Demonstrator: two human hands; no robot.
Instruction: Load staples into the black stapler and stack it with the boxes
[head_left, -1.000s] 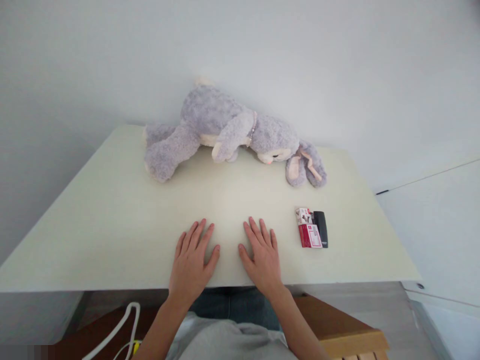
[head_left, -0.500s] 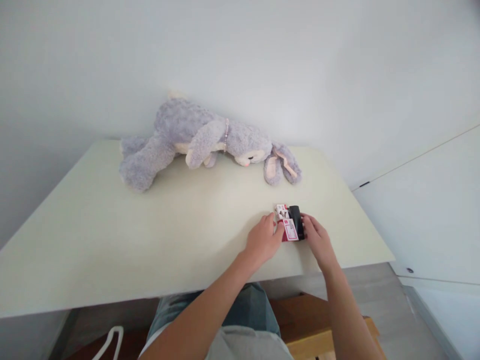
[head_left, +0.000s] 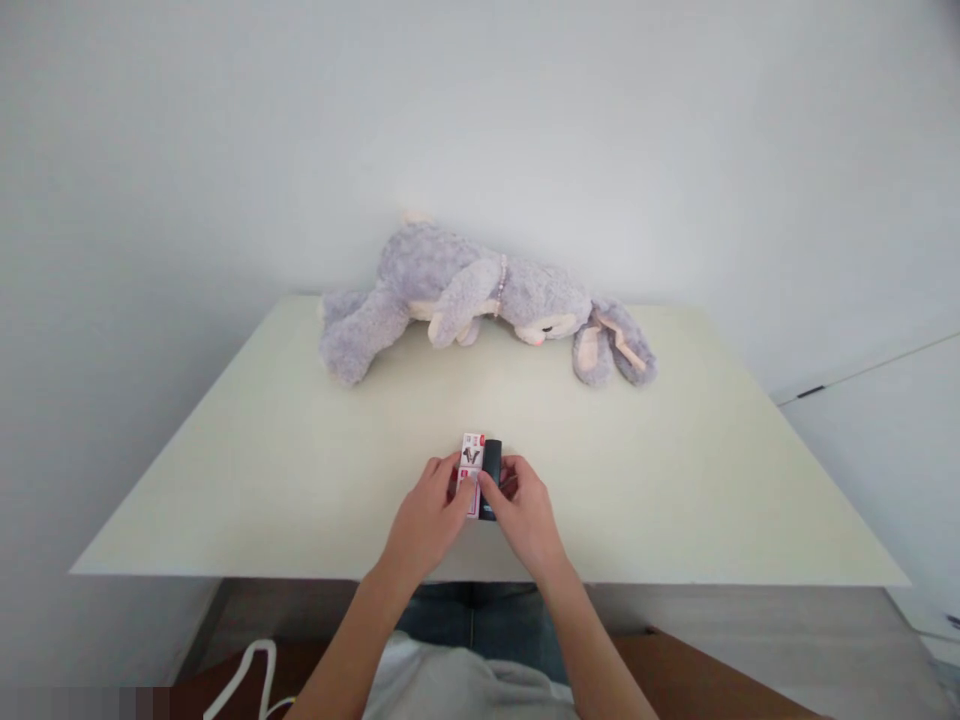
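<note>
A: Table (head_left: 262,480), pale and broad, fills most of the view, with a white wall behind it.

B: And the largest thing on it?

A: A grey plush rabbit (head_left: 480,295) lies on its side along the far edge, legs to the left, long ears flopped to the right.

B: Where are the person's hands?

A: Both sit near the front edge, at the middle, well apart from the rabbit. The left hand (head_left: 427,520) curls in from the left, the right hand (head_left: 529,515) from the right, and their fingers close together around one small item.

B: What is the item?

A: A small red and white box (head_left: 472,455) with a black device (head_left: 492,462) touching its right side. They rest on the tabletop, held between the two hands; the left fingers press the box, the right thumb lies across the black piece.
</note>
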